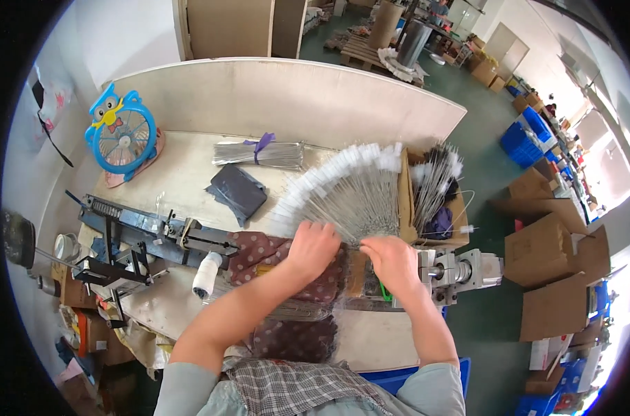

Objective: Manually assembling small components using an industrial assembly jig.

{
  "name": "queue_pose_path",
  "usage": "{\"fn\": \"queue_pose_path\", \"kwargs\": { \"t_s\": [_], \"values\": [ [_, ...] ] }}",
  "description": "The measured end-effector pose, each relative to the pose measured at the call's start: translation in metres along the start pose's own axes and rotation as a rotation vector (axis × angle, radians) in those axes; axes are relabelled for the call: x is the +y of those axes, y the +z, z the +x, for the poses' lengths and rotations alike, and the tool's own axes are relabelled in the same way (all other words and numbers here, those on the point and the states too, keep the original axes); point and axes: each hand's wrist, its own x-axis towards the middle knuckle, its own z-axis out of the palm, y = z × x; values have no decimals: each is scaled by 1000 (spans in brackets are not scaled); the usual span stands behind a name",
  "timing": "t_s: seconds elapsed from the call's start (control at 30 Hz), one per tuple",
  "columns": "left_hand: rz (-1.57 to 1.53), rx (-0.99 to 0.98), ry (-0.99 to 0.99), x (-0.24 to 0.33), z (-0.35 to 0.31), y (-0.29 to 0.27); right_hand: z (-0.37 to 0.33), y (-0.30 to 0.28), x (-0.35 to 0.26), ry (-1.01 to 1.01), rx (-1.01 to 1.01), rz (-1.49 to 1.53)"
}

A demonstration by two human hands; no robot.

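A fan of thin wire brushes with white bristle tips (343, 191) lies spread on the workbench (183, 173). My left hand (313, 247) rests on the near ends of the wires at the fan's base, fingers curled over them. My right hand (392, 260) presses on the wire ends just to the right, beside a small metal machine (460, 270). A dotted brown cloth (266, 251) lies under my left forearm. What my fingers pinch underneath is hidden.
A cardboard box (406, 201) with more brushes stands right of the fan. A tied wire bundle (259, 152), a dark folded cloth (239, 191), a blue owl-shaped fan (121, 135), a white thread spool (207, 274) and a metal jig (142, 236) sit on the bench. Cartons (544, 249) stand on the floor at the right.
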Motion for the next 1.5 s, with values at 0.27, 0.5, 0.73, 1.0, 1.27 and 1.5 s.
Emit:
{"fn": "queue_pose_path", "kwargs": {
  "t_s": [0.27,0.5,0.73,1.0,1.27,1.5],
  "values": [
    [-319,370,33,-14,-80,-25,30,-5,-27,-202,-189,283],
    [-877,316,-555,-23,-182,-48,64,72,-96,-415,-174,328],
    [-1653,459,-1042,-53,-193,-53,70,97,-130,-357,-222,199],
    [-1001,-104,-1038,-68,-166,-24,70,88,-136,-349,-264,161],
    [-1682,347,-1062,-35,-148,-29,32,57,-110,-383,-49,291],
    [-1116,170,-901,-39,-146,-14,4,103,-94,-351,-155,245]
  ]
}}
